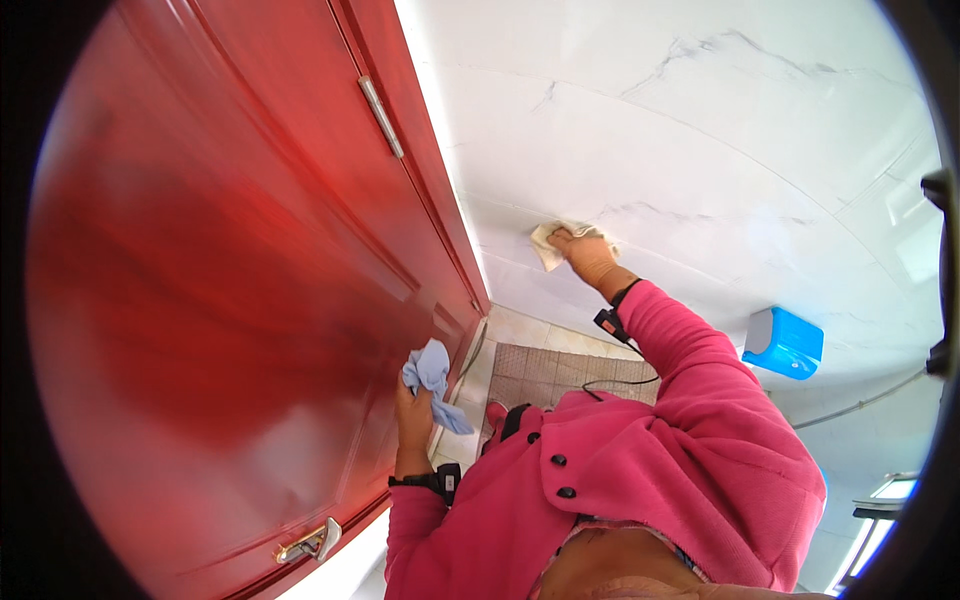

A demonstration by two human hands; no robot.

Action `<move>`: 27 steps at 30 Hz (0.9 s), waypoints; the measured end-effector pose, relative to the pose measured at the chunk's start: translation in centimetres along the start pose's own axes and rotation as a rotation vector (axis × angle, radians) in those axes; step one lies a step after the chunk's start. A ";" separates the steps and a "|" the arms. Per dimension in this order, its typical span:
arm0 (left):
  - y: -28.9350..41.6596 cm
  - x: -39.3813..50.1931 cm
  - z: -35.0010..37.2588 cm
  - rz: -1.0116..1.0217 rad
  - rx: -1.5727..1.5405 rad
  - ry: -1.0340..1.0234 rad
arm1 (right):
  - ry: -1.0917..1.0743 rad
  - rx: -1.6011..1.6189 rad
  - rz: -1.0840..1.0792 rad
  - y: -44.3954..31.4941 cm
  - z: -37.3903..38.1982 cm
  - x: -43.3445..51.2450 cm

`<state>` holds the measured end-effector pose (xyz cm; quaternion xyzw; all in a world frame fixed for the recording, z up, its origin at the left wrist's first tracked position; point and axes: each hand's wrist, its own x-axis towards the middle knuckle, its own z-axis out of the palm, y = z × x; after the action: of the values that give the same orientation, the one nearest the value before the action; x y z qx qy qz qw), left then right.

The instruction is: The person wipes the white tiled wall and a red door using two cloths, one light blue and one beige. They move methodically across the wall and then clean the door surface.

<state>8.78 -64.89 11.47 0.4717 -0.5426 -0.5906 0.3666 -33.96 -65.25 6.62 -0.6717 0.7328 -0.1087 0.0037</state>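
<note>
My right hand (589, 256) presses a cream cloth (551, 249) flat against the white marble-patterned wall tiles (675, 165). The arm is stretched out, and the cloth's edges stick out around the fingers. Lower down, in front of the red door (225, 262), my left hand (414, 412) grips a crumpled light blue cloth (431, 367). One end of that cloth hangs loose beside the hand. Whether the blue cloth touches the door cannot be told.
A blue and white dispenser box (787, 343) juts from the wall at right. The door has a metal hinge (381, 116) and a lever handle (311, 541). A brownish mat (555, 367) lies on the tiled floor. A grey pipe or cable (862, 405) runs along the right wall.
</note>
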 end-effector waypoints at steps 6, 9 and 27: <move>1.3 0.0 0.3 0.097 0.140 -0.071 | 0.710 -0.033 -0.008 -0.6 -15.0 -3.1; 1.8 0.2 0.7 0.091 -0.053 -0.110 | 0.849 0.103 0.037 -2.4 -22.5 -0.4; -4.8 -1.9 -1.8 -0.088 -0.021 0.088 | 0.369 0.519 0.026 -5.7 1.8 15.5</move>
<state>11.41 -62.91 7.08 0.5168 -0.4985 -0.5906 0.3684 -29.56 -81.24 7.98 -0.6078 0.6775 -0.4119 0.0436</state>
